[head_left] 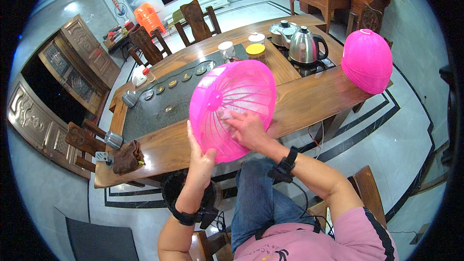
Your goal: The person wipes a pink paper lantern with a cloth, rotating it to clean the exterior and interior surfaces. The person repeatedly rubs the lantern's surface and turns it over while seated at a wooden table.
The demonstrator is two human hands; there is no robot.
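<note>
A bright pink plastic mesh dome cover [250, 83], slotted all round, is held up above the near edge of the wooden table with its hollow side towards me. My left hand [201, 156] grips its lower left rim, the thumb on the inside and the fingers behind. Inside the hollow, my right hand [249, 129] pinches a small pale wad of cloth or tissue [225, 114] against the slotted wall near the dome's centre. Further right on the table stands another pink mesh dome [367, 61], top up; it may be several nested together.
The wooden tea table [311, 107] carries a dark stone tray [145, 116], a steel kettle [303, 49], a steel pot [281, 32], a yellow-lidded jar [256, 53] and a white mug [226, 49]. A brown cloth [127, 157] lies at the left corner. Below the table's edge sits a black bin [174, 188].
</note>
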